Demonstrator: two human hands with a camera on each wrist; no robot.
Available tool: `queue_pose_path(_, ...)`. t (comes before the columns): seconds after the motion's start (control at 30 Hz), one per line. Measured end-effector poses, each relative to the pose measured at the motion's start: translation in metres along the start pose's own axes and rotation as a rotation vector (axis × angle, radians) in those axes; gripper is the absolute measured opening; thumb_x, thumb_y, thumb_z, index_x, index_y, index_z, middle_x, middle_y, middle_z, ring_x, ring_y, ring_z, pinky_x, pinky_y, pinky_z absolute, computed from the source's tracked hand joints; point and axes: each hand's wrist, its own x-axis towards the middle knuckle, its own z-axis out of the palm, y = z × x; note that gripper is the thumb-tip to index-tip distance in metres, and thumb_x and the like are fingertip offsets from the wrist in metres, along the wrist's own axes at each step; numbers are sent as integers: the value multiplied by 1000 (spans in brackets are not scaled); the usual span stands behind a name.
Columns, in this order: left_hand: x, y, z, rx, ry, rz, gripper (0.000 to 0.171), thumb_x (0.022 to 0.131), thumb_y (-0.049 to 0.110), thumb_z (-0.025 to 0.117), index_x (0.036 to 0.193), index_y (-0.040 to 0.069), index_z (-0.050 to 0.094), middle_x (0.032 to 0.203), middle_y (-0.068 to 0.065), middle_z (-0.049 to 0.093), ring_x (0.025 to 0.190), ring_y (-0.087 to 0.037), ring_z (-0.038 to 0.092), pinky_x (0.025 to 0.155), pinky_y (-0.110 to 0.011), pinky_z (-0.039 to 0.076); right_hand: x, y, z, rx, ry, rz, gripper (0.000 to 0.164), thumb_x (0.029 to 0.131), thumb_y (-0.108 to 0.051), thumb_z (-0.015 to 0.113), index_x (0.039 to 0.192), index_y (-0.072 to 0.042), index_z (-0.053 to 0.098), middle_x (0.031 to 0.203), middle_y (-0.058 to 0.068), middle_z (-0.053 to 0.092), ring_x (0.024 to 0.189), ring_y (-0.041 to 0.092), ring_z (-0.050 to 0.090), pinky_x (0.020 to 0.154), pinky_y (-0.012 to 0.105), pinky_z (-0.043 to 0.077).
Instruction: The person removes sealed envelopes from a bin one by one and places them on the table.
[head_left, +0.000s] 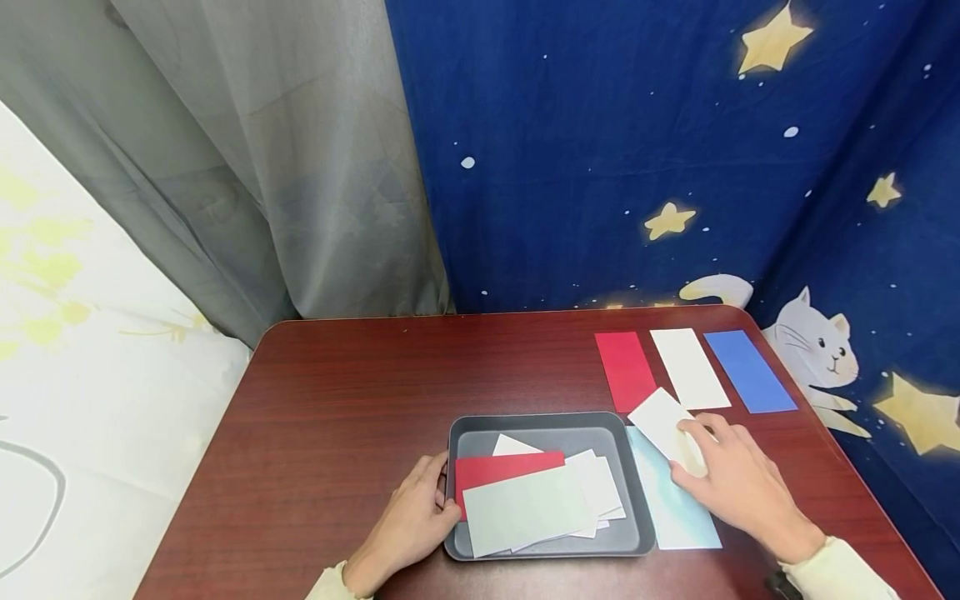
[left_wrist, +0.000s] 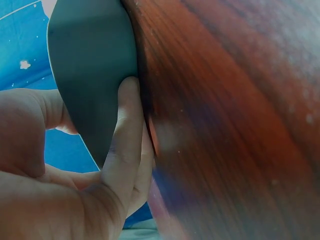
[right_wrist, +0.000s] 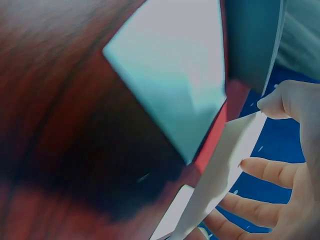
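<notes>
My left hand point(head_left: 408, 508) grips the left edge of a dark grey tray point(head_left: 641, 508), thumb over the rim and fingers along the outer wall point(left_wrist: 92, 60). Inside the tray lie a red card point(head_left: 472, 471), a pale green card point(head_left: 525, 512) and several white cards point(head_left: 600, 479), overlapping one another. To the tray's right, my right hand point(head_left: 738, 475) pinches a white card point(head_left: 660, 421) between thumb and fingers. That card is tilted and, in the head view, overlaps a light blue card point(head_left: 682, 517) lying on the table beside the tray.
Along the far right of the brown table point(head_left: 345, 400) lie a red card point(head_left: 624, 367), a white card point(head_left: 690, 367) and a blue card point(head_left: 750, 371) in a row. Grey curtain point(head_left: 337, 167) and a blue starry curtain point(head_left: 555, 167) hang behind the table's back edge.
</notes>
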Motion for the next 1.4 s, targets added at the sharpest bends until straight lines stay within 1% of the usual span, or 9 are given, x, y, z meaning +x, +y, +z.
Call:
queue_pose_path(0.23,0,0,0,-1,-5,-4,62,80,10,64,139,0,49,107,2,53,70,3,53,66,-23,46,-9,26,2,-5,-42,105,63,83,-49,73,128,-8,56,125,23,50,101,44,49,57,61,50)
queue_pose_path(0.4,0,-1,1,5,5,7,63,79,10,64,139,-2,49,107,1,53,70,3,53,67,-23,46,-17,42,3,-9,-76,164,67,86,-56,67,131,-8,52,124,25,48,99,47,48,52,60,47)
queue_pose_path(0.47,0,-1,1,7,8,8,63,79,10,64,139,-2,49,107,1,53,70,3,52,66,-22,46,-19,47,3,-11,-88,189,69,86,-57,66,132,-8,51,124,25,47,98,48,47,52,60,46)
queue_pose_path(0.63,0,-2,2,11,3,-1,63,79,10,63,139,-2,49,106,2,53,70,2,52,66,-22,46,-24,57,4,-24,-131,242,73,88,-63,60,134,-7,47,123,28,45,99,50,45,56,64,45)
queue_pose_path(0.73,0,-2,1,12,-3,-8,63,80,11,63,140,-2,48,106,2,52,70,2,52,66,-22,46,-26,60,5,-36,-148,257,77,88,-67,57,134,-5,46,123,30,43,98,50,43,56,65,45)
queue_pose_path(0.9,0,-1,2,-1,-11,-18,63,80,11,63,140,-2,48,106,1,52,71,1,53,66,-22,46,-28,61,7,-60,-149,272,80,88,-69,56,133,-4,46,120,32,42,97,50,41,54,64,46)
queue_pose_path(1.2,0,-2,2,2,-13,-32,63,81,12,63,140,-3,48,110,0,53,72,2,53,66,-22,46,-27,59,11,-81,-152,281,80,89,-69,54,131,-1,47,118,35,39,97,51,38,54,62,46)
queue_pose_path(1.4,0,-1,3,3,-12,-28,63,80,11,63,140,-2,48,111,0,53,71,2,53,66,-22,46,-27,59,10,-86,-166,277,80,89,-68,54,131,0,46,117,35,39,96,51,38,54,62,46)
